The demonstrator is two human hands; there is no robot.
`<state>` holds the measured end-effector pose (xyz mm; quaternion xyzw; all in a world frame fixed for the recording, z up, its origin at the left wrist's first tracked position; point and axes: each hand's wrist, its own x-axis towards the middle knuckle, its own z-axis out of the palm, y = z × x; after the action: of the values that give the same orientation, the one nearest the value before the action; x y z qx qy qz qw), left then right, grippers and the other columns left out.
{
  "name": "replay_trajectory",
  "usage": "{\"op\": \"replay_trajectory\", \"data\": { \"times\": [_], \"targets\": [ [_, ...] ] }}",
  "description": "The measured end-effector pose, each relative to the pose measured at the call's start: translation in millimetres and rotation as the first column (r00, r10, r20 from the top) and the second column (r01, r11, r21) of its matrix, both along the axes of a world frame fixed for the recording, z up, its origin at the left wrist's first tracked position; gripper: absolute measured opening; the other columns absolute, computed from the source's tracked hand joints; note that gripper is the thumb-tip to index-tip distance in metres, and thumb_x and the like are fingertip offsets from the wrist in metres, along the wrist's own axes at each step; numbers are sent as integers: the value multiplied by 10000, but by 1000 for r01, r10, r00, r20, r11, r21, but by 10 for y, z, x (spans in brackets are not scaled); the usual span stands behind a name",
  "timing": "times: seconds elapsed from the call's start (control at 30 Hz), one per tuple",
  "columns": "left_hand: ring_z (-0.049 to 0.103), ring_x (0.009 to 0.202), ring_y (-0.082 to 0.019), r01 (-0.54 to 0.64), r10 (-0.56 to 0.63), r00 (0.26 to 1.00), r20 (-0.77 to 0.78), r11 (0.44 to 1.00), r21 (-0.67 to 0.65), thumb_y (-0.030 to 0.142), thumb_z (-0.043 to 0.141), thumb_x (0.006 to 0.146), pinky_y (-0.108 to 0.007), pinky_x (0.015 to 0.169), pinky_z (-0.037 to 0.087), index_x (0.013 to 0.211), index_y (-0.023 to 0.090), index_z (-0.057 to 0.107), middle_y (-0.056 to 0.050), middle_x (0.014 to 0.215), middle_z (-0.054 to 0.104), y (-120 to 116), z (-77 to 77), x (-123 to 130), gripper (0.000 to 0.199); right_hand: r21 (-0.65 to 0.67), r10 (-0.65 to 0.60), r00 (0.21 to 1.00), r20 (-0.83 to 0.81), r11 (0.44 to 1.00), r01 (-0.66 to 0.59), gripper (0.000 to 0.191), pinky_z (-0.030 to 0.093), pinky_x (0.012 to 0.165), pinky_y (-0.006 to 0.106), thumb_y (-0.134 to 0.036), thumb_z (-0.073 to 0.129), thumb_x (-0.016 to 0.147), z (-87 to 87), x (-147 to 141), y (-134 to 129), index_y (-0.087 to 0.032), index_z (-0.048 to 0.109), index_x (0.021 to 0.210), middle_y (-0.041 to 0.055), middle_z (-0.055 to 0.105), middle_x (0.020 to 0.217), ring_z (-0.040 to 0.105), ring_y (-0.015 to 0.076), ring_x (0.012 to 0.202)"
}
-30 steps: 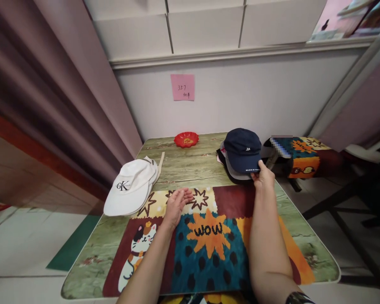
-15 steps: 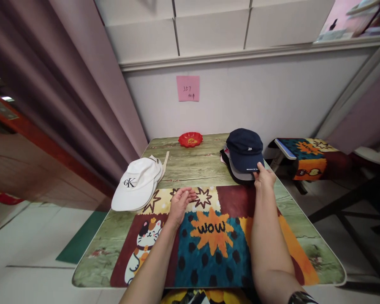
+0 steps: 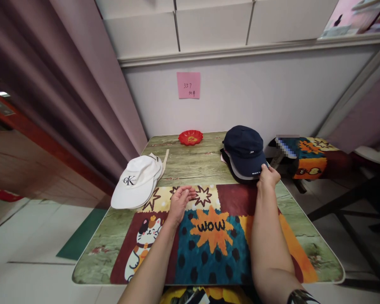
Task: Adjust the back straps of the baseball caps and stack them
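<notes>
Navy-blue cloth cap (image 3: 244,145), small pale emblem on crown, pale lettering along brim: uppermost in a pile at the right edge of a green wood-grain table (image 3: 190,159) with rounded corners, brim toward the person. Bare right hand (image 3: 268,175), dark patterned band near the elbow: clamped on the front right edge of that brim, thumb on top, fingers below. Beneath the navy cap: grey brim (image 3: 237,173) and black brim (image 3: 240,181), both partly hidden. Bare left hand (image 3: 181,203): fingers extended and apart from any cap, over a multicoloured patchwork-print mat (image 3: 209,268) with "WOW" burst and cartoon cat; contact with mat impossible to tell. White cloth cap (image 3: 137,177) with black "CK" lettering: left side of table, brim toward the person, atop further pale headwear (image 3: 158,173), beige strap (image 3: 165,160) trailing behind. Red scalloped dish (image 3: 190,137), gold motif inside: at far table edge, between both piles. Pink paper note (image 3: 188,85), handwritten "357": on white wall above dish.
</notes>
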<state>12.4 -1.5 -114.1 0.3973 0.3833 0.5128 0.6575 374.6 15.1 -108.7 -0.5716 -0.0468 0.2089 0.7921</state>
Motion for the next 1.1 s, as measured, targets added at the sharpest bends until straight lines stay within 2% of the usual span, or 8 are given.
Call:
{"op": "replay_trajectory", "data": {
  "times": [0.17, 0.3, 0.37, 0.53, 0.7, 0.9, 1.0, 1.1],
  "targets": [
    [724, 846, -193, 3, -3, 1000, -12, 1000, -3, 388, 802, 789, -369, 875, 568, 1023, 119, 677, -107, 959, 746, 8, -11, -2, 378, -396, -91, 974, 206, 903, 168, 530, 407, 1125, 525, -287, 763, 649, 88, -36, -125, -156, 658, 1151, 198, 474, 1461, 519, 386, 1318],
    [724, 838, -188, 10, -10, 1000, -18, 1000, 9, 395, 800, 781, -378, 878, 572, 1020, 126, 675, -97, 953, 746, 27, -41, 2, 381, -613, 47, 900, 434, 747, 257, 570, 243, 1148, 666, -451, 743, 713, 139, -141, -130, -195, 660, 1216, 199, 372, 1561, 391, 472, 1398],
    [724, 838, -188, 11, -10, 999, -32, 1000, 18, 401, 793, 783, -384, 879, 573, 1022, 133, 676, -96, 958, 746, 32, -55, 6, 378, -620, 129, 812, 569, 717, 320, 630, 255, 1128, 669, -527, 699, 757, 138, -208, -110, -198, 621, 1288, 210, 387, 1548, 378, 466, 1403],
    [723, 848, -198, 29, -10, 984, -179, 994, 104, 455, 743, 818, -380, 863, 574, 1008, 146, 683, -93, 953, 744, 8, -84, 23, 367, -490, 201, 617, 761, 801, 344, 802, 278, 1140, 615, -586, 619, 824, 186, -391, -31, -162, 455, 1484, 237, 368, 1558, 359, 419, 1432],
    [724, 839, -196, 105, -48, 944, -327, 982, 159, 463, 704, 844, -360, 843, 576, 1001, 157, 685, -78, 941, 738, -41, -81, 34, 344, -519, 337, 496, 800, 803, 293, 969, 211, 1139, 693, -692, 604, 813, 477, -415, 127, -208, 280, 1587, 224, 272, 1617, 267, 446, 1464],
    [716, 844, -194, 127, -61, 934, -352, 977, 169, 435, 682, 854, -362, 858, 577, 975, 173, 677, -66, 929, 731, -72, -48, 46, 288, -674, 605, 304, 736, 691, 260, 1031, 144, 1117, 757, -777, 582, 792, 931, -148, 522, -248, 237, 1607, 204, 181, 1663, 147, 513, 1489],
    [711, 849, -194, 127, -61, 934, -351, 978, 168, 432, 671, 858, -366, 865, 576, 970, 176, 675, -63, 925, 726, -66, -68, 42, 279, -772, 725, 267, 635, 584, 250, 1021, 136, 1106, 776, -798, 574, 787, 1054, -65, 762, -275, 261, 1605, 189, 196, 1667, 152, 529, 1487],
    [711, 860, -196, 133, -67, 932, -355, 977, 167, 426, 654, 869, -365, 867, 572, 976, 178, 674, -64, 935, 724, -54, -99, 26, 271, -804, 762, 263, 592, 532, 266, 995, 123, 1083, 810, -827, 523, 796, 1094, -34, 968, -312, 262, 1606, 169, 187, 1675, 138, 536, 1488]
  ]
}}
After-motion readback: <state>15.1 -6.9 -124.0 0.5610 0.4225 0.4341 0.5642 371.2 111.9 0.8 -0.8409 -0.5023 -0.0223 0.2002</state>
